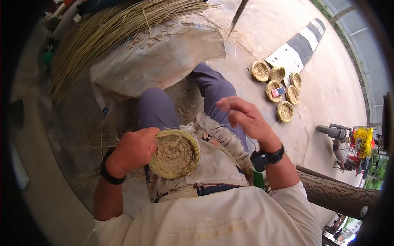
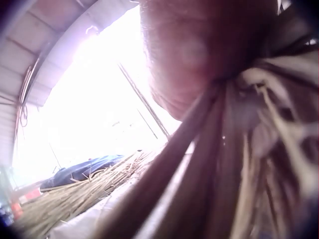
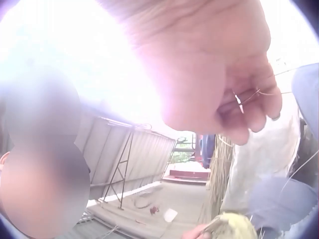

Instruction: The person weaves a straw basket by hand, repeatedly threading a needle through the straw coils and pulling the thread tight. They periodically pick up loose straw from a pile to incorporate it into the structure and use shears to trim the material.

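In the head view a small round straw basket (image 1: 174,158) rests over the person's lap, its coiled inside facing up. The left hand (image 1: 134,151) grips the basket's left rim, thumb and fingers at the edge. From close by, the left wrist view has that hand (image 2: 199,55) above blurred straw strands (image 2: 199,169). To the right of the basket and apart from it, the right hand (image 1: 246,117) is raised over the thigh. In the right wrist view its fingers (image 3: 255,117) are curled, with a thin strand (image 3: 249,94) running through them.
A long bundle of straw (image 1: 111,37) lies on a pale sheet (image 1: 164,57) ahead. Several finished baskets (image 1: 285,111) sit on the floor at right, one bearing a small red-and-white box (image 1: 278,92). Beyond are a striped board (image 1: 297,47), a log (image 1: 336,192) and a parked scooter (image 1: 342,145).
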The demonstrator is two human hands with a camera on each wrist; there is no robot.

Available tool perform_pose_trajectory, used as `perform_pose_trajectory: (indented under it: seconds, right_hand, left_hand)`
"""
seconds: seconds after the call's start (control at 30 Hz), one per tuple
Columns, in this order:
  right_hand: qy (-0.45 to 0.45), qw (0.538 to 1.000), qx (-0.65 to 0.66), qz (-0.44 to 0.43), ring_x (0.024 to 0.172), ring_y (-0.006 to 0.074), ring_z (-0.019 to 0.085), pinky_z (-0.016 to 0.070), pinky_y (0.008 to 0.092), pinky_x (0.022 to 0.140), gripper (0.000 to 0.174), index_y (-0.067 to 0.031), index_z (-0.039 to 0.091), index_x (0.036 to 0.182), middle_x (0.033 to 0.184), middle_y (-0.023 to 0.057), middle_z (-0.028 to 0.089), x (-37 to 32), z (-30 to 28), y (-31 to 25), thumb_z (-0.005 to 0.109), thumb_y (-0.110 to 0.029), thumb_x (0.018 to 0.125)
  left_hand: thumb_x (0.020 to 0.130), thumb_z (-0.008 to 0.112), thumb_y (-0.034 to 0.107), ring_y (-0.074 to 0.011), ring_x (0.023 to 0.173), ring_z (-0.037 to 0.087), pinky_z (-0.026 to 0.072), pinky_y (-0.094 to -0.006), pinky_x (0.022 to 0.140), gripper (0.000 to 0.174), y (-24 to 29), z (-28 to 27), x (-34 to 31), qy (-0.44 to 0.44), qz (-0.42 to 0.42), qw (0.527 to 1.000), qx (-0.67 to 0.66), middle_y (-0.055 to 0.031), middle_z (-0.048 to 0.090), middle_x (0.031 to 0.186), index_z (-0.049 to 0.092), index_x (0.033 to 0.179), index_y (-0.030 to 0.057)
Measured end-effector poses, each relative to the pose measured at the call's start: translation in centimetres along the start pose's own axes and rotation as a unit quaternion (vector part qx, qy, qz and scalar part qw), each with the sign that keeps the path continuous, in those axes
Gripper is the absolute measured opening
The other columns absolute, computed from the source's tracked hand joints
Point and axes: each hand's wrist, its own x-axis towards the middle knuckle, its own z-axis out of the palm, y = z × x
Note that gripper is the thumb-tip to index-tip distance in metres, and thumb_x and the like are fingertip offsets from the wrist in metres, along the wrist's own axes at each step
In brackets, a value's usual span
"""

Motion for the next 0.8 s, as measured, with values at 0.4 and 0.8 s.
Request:
perform_pose_trajectory:
  seconds: [0.4, 0.8]
  right_hand:
    - [-0.183, 0.925, 0.211, 0.258, 0.052, 0.0024, 0.036, 0.0273, 0.0219, 0.045, 0.026, -0.0012, 0.069, 0.123, 0.071, -0.0066, 0.052, 2.2, 2.2, 4.9, 0.064, -0.021, 0.107]
    - [-0.140, 0.936, -0.201, -0.251, 0.060, 0.0255, 0.067, 0.0492, 0.0401, 0.049, 0.020, -0.0050, 0.069, 0.116, 0.077, 0.0076, 0.069, 8.3, 14.4, -4.1, 0.065, -0.011, 0.098]
  left_hand:
    - [0.094, 0.061, 0.004, -0.0464, 0.090, 0.070, 0.0566, -0.0525, 0.079, 0.023, -0.7, 1.6, -0.6, 0.033, -0.037, 0.996, -0.071, -0.0253, 0.072, 0.099, 0.065, 0.116, 0.0004]
    - [0.095, 0.063, 0.009, -0.0450, 0.088, 0.071, 0.0577, -0.0532, 0.078, 0.023, -4.1, 3.1, -0.8, -0.023, 0.102, 0.994, 0.042, -0.0250, 0.071, 0.092, 0.063, 0.116, -0.0003]
